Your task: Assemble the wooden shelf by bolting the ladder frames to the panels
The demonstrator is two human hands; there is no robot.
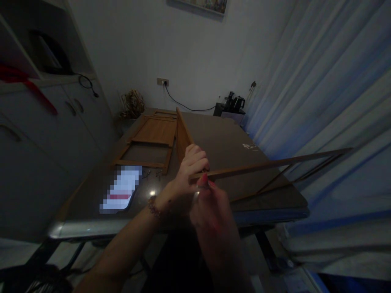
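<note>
My left hand (192,165) is wrapped round the near end of an upright wooden panel (182,136), where it meets the corner of a wooden frame (275,164). That frame stretches to the right, slanting above the tabletop. Close against this corner, my right hand (210,207) is closed, its fingertips pinched at the joint. Whatever lies between those fingers is hidden and blurred. Left of the upright panel, a second wooden frame with a slatted panel (155,130) lies flat. A few small metal fasteners (148,174) rest near its front edge.
A lit phone (122,189) lies on the dark table (214,122) at the left front. Beyond the back right corner stands a black kettle (237,103). White cabinets (76,122) border the left side, and a pale curtain (320,81) hangs along the right.
</note>
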